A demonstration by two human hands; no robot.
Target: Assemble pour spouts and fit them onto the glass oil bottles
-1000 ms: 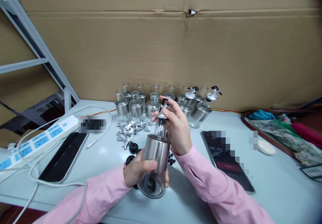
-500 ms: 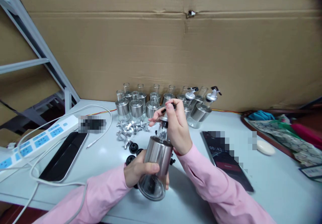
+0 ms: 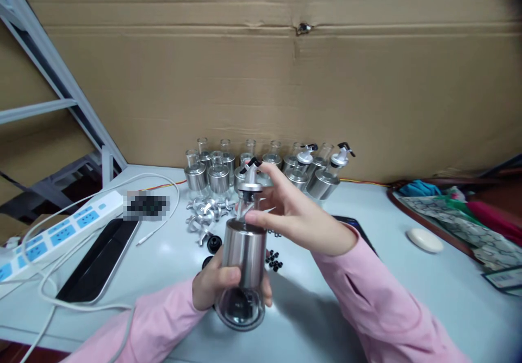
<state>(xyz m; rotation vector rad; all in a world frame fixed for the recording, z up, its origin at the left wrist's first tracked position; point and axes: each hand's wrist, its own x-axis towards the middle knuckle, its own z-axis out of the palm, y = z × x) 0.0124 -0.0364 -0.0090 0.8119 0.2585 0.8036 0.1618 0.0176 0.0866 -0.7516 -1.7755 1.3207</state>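
Note:
My left hand (image 3: 216,281) is wrapped round the steel-sleeved body of a glass oil bottle (image 3: 244,249), held tilted slightly above the table. A silver pour spout (image 3: 250,185) with a black flip cap sits in the bottle's mouth. At the glass neck, my right hand (image 3: 291,211) has its thumb against the front and its curled fingers behind, just below the spout. Black round stoppers (image 3: 214,243) lie beside my left hand, partly hidden by it. Small black pieces (image 3: 274,261) are scattered right of the bottle.
Behind stand several open bottles (image 3: 196,177) and two with spouts, one being a spouted bottle (image 3: 324,182). Silver spout parts (image 3: 204,213) lie in a pile. A power strip (image 3: 61,235), white cable (image 3: 132,175) and black tray-like object (image 3: 100,260) are left. Right lie a phone (image 3: 354,224) and white oval object (image 3: 424,240).
My right hand has moved from the spout's top down to the neck, uncovering the spout and its black cap. The bottle has shifted slightly left and stands more upright.

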